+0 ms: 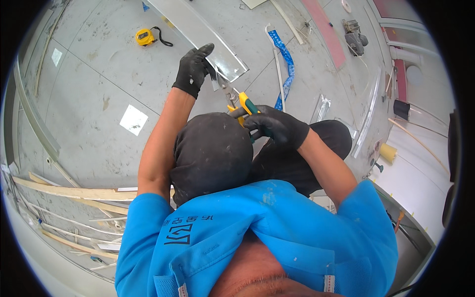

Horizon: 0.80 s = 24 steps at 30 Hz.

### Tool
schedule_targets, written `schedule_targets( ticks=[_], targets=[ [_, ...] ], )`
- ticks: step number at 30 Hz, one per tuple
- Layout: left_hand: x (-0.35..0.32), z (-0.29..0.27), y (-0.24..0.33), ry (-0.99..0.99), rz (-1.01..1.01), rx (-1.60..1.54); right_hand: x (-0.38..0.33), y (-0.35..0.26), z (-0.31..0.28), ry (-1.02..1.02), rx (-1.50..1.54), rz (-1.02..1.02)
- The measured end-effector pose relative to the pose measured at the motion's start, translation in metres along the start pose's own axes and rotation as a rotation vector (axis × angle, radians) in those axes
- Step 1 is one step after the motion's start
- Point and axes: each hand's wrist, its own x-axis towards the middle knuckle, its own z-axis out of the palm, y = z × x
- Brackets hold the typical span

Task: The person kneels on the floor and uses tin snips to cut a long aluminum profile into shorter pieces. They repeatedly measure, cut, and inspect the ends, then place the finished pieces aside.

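From here, the left hand (192, 69) grips the near end of a metallic strip (204, 38) stretching far-left; the right holds snips (246, 103). The strip looks light, slick, bendable — best held by its long edges.

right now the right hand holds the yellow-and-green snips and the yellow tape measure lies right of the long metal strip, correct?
Not quite: the head view shows the yellow tape measure lying left of the long metal strip. The right hand does hold the yellow-and-green snips.
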Motion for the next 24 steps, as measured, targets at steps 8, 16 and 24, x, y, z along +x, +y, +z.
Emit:
schedule_targets(
  ticks=[8, 16, 24],
  targets=[
    [-0.002, -0.007, -0.001, -0.067, 0.031, 0.104, 0.015, 0.018, -0.008, 0.057, -0.141, -0.09],
    [-0.003, -0.004, 0.002, -0.075, 0.005, 0.139, 0.018, 0.022, 0.003, 0.186, -0.18, -0.051],
    [-0.002, -0.008, -0.002, -0.109, 0.064, 0.058, 0.022, 0.027, 0.002, 0.197, -0.241, -0.106]
  ],
)
